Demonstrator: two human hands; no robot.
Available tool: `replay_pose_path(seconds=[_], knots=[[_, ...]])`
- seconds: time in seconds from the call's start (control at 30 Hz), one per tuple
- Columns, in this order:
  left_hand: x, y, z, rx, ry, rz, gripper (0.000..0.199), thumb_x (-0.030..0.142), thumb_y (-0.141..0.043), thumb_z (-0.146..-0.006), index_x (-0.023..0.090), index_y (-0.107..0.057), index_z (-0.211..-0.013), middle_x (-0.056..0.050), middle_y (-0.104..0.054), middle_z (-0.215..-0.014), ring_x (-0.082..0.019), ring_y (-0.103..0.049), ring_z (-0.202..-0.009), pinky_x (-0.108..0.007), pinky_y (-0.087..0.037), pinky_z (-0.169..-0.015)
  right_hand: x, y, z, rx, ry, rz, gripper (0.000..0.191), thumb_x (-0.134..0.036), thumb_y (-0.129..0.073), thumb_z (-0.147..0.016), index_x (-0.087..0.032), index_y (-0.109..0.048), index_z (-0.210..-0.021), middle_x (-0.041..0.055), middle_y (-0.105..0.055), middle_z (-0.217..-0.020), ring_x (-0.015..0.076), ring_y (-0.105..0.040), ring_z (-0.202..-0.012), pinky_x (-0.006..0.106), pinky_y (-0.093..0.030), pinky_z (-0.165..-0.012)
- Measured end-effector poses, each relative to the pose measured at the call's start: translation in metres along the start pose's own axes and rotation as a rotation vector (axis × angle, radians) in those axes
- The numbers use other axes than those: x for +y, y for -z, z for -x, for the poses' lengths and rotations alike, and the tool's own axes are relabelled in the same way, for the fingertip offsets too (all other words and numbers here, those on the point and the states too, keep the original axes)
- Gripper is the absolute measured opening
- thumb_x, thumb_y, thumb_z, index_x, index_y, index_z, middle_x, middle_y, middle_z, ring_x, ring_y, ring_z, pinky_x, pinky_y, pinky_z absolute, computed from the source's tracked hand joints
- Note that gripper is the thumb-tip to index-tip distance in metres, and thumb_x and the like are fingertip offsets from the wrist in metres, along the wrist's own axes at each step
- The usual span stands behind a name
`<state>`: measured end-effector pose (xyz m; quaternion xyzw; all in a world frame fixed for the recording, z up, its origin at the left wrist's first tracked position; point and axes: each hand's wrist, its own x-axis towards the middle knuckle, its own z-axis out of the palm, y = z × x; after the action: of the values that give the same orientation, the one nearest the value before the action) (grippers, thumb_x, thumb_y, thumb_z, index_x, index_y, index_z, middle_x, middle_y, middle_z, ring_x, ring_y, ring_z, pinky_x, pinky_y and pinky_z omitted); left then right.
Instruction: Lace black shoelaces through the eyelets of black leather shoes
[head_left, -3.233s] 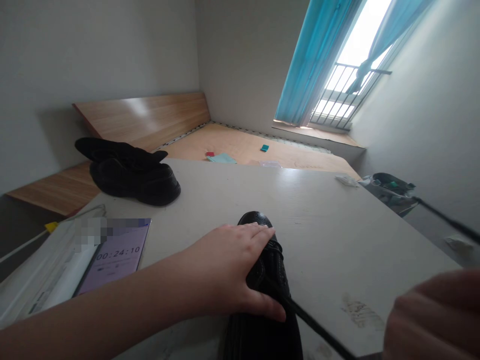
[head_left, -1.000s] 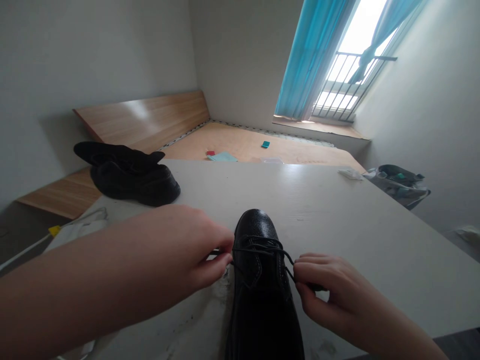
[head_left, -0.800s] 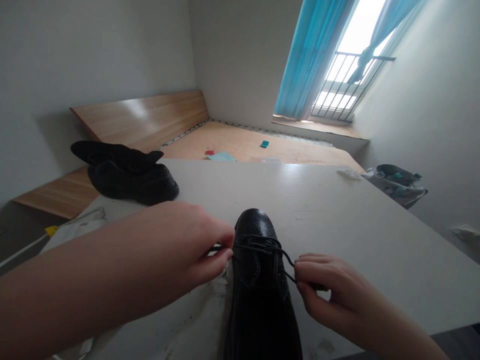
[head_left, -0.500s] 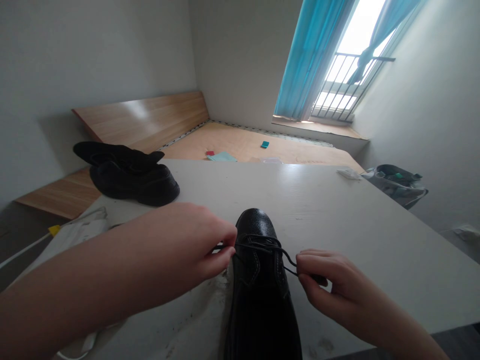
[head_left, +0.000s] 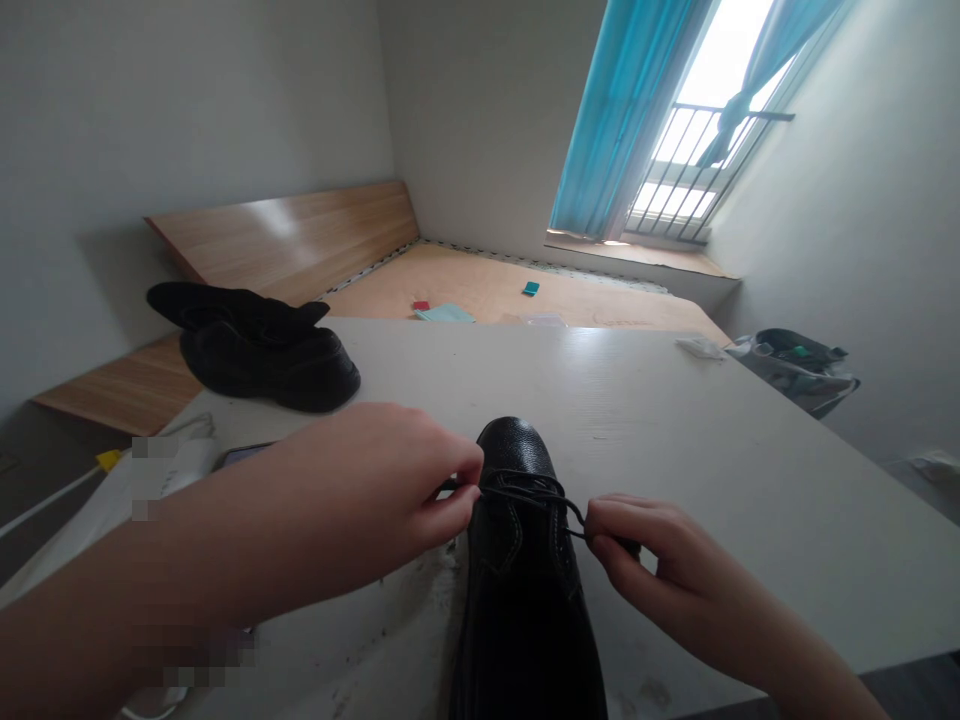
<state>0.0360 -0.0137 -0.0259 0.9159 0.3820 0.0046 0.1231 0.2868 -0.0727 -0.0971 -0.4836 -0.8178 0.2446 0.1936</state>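
Note:
A black leather shoe (head_left: 525, 600) lies on the white table, toe pointing away from me. Thin black laces (head_left: 525, 488) cross over its front. My left hand (head_left: 442, 490), at the shoe's left side near the toe, pinches a lace between thumb and fingers. On the right side, my right hand (head_left: 630, 535) is closed on the lace that runs out from the eyelets; dark lace shows behind its thumb. A second black shoe (head_left: 277, 365) rests at the table's far left, with a black piece (head_left: 232, 300) on top.
Beyond the white table (head_left: 720, 470) are a bed (head_left: 480, 270) and a wooden board (head_left: 300, 235). A phone-like object (head_left: 244, 455) and white item (head_left: 176, 465) lie left. Right of the table stands a lined bin (head_left: 806, 365); clear plastic (head_left: 701, 348) lies near the far edge.
My left hand has shifted slightly right, towards the shoe. My right hand has come slightly left, closer to the shoe. The shoes have hardly moved.

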Motion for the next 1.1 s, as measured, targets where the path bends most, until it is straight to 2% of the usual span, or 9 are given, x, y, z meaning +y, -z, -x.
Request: replay_pose_path(seconds=[0.17,0.3,0.5,0.7,0.8,0.93,1.0,1.1], knots=[[0.002,-0.005,0.001,-0.011,-0.001,0.073,0.022,0.028,-0.05,-0.088,0.027,-0.067,-0.074,0.004,-0.065,-0.062,-0.013,-0.054,-0.053,-0.027,-0.026,-0.048,-0.002,-0.002,-0.002,-0.006,0.001,0.014,0.023,-0.012,-0.043,-0.092,-0.021,-0.043,-0.071,-0.0033,-0.05,-0.065,0.0105,-0.048,-0.06,0.022,-0.036,-0.057],[0.002,-0.008,-0.001,-0.037,-0.011,0.046,0.022,0.028,-0.049,-0.088,0.027,-0.066,-0.074,0.004,-0.065,-0.062,-0.014,-0.054,-0.054,-0.028,-0.025,-0.049,-0.008,-0.002,-0.003,-0.014,0.008,0.074,0.023,-0.017,-0.04,-0.096,-0.02,-0.049,-0.075,-0.0011,-0.057,-0.07,0.0119,-0.052,-0.063,0.024,-0.036,-0.058],[0.004,-0.009,0.001,-0.075,0.025,0.012,0.022,0.027,-0.05,-0.085,0.025,-0.064,-0.068,0.003,-0.065,-0.061,-0.015,-0.055,-0.054,-0.029,-0.025,-0.05,-0.014,0.003,-0.001,0.036,0.097,0.125,0.022,-0.009,-0.045,-0.088,-0.02,-0.043,-0.069,-0.0034,-0.05,-0.063,0.0104,-0.049,-0.059,0.022,-0.034,-0.056],[0.006,-0.01,-0.002,-0.088,-0.001,0.056,0.026,0.031,-0.048,-0.091,0.026,-0.068,-0.075,0.001,-0.068,-0.066,-0.016,-0.059,-0.058,-0.028,-0.029,-0.051,-0.01,0.003,-0.001,0.015,0.076,0.158,0.023,-0.005,-0.046,-0.081,-0.02,-0.039,-0.065,-0.0038,-0.047,-0.061,0.0099,-0.048,-0.057,0.023,-0.033,-0.055],[0.005,-0.012,-0.004,-0.086,-0.024,0.039,0.03,0.035,-0.044,-0.095,0.027,-0.069,-0.08,0.0,-0.071,-0.071,-0.018,-0.062,-0.062,-0.028,-0.031,-0.053,-0.011,0.003,-0.003,0.005,0.077,0.152,0.023,-0.006,-0.046,-0.084,-0.02,-0.041,-0.066,-0.0038,-0.049,-0.062,0.0098,-0.048,-0.057,0.023,-0.033,-0.055],[0.004,-0.017,-0.005,-0.104,-0.014,-0.025,0.028,0.029,-0.045,-0.095,0.026,-0.068,-0.079,0.0,-0.072,-0.073,-0.019,-0.065,-0.064,-0.029,-0.03,-0.053,-0.013,0.003,-0.003,0.012,0.104,0.231,0.023,-0.012,-0.045,-0.094,-0.02,-0.05,-0.073,-0.0022,-0.057,-0.067,0.0119,-0.054,-0.061,0.025,-0.035,-0.057],[0.004,-0.019,-0.005,-0.1,-0.013,-0.041,0.028,0.029,-0.045,-0.095,0.025,-0.067,-0.079,-0.001,-0.072,-0.074,-0.02,-0.065,-0.065,-0.029,-0.03,-0.054,-0.013,0.002,-0.001,0.066,0.138,0.338,0.022,-0.015,-0.045,-0.096,-0.02,-0.055,-0.076,-0.0006,-0.06,-0.068,0.0147,-0.056,-0.062,0.027,-0.035,-0.056],[0.003,-0.021,-0.007,-0.094,-0.01,-0.013,0.025,0.029,-0.045,-0.096,0.023,-0.064,-0.08,-0.002,-0.071,-0.077,-0.021,-0.066,-0.068,-0.029,-0.032,-0.055,-0.016,-0.002,0.003,0.217,0.21,0.523,0.02,-0.017,-0.046,-0.097,-0.02,-0.062,-0.085,0.0022,-0.062,-0.071,0.0194,-0.057,-0.063,0.031,-0.036,-0.056]])
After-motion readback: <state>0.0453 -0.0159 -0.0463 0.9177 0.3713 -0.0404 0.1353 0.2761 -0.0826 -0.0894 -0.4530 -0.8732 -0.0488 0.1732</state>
